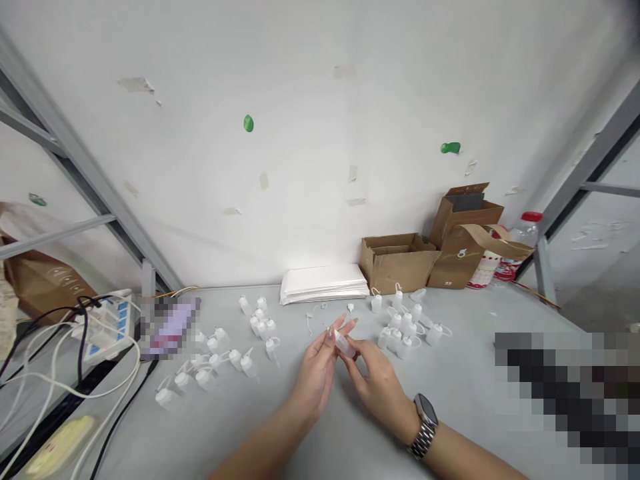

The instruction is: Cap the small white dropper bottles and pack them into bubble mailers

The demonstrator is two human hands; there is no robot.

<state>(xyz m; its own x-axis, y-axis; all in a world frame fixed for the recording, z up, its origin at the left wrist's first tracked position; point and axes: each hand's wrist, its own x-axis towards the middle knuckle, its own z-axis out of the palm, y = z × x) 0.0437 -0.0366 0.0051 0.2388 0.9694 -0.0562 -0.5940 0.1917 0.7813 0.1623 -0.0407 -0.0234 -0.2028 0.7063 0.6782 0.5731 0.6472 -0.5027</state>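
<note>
Item, left hand: fingers closed about the upper end of a small translucent bottle, its thin tip just showing past them.

Item, right hand: thumb and fingertips pinching the same bottle nearer its base; a metal-banded watch at the wrist. Bottle held tilted, above the surface, between the two hands; whether its cap is fully seated cannot be told.

Item, loose parts just beyond the fingers: one thin curled strip and one small white cap, lying apart.

Item, left lot of capped bottles: many, in loose rows, most upright.

Item, right lot of capped bottles: a tighter cluster, several with looped tethers.

Progress, as judged: one piece in hand, unfinished; both lots bear white caps, and which is done and which is left cannot be settled from this view.

Item, behind: stack of flat white packets; open cardboard box beside it. Far left: power strip with cables.
</note>
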